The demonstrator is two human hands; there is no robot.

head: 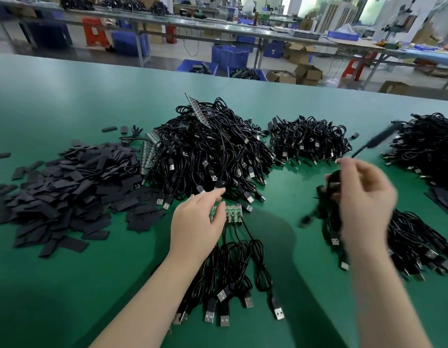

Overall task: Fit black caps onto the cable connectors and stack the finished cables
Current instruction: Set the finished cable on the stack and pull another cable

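Cable assembly floor at an electronics factory

A green work table is seen heaped with black USB cables and a pile of flat black caps; small green circuit boards are laid at the front. Behind, long benches are lined with blue plastic crates, cardboard boxes and red stools, with machinery at the far right.
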